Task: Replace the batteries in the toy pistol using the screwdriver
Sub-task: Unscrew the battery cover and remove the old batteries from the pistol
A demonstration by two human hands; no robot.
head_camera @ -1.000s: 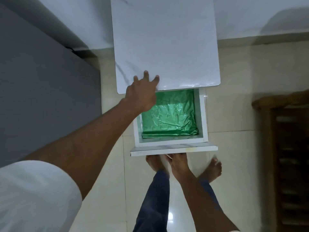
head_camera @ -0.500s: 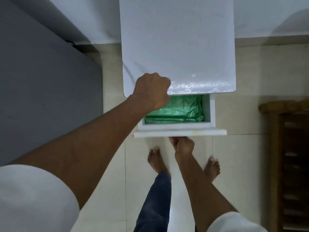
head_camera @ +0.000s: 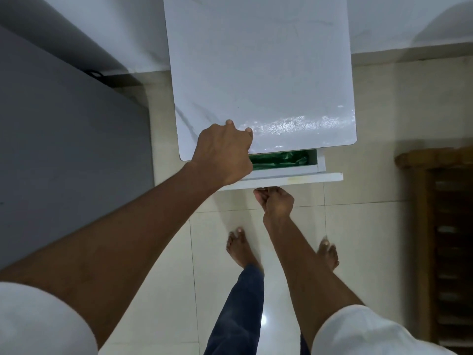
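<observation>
Drawer [head_camera: 286, 172] stands barely ajar (green plastic liner [head_camera: 280, 159] showing); right hand [head_camera: 275, 201] curls against its front, left hand [head_camera: 224, 155] rests curled on the cabinet top [head_camera: 261, 73].

Drawer [head_camera: 294, 175] interior mostly hidden under tabletop [head_camera: 261, 73]; right hand [head_camera: 277, 201] fingers [head_camera: 259, 192] hidden beneath drawer front.

tabletop [head_camera: 261, 73]: glossy white | floor [head_camera: 358, 226]: glossy tile | liner [head_camera: 279, 160]: shiny green plastic

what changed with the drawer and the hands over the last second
The white drawer with the green plastic sheet inside slid inward; only a thin green strip shows now. The right hand stayed under its front edge, pushing it in. The left hand, earlier flat on the white cabinet top, has curled its fingers. The feet stayed planted on the tiles.
</observation>
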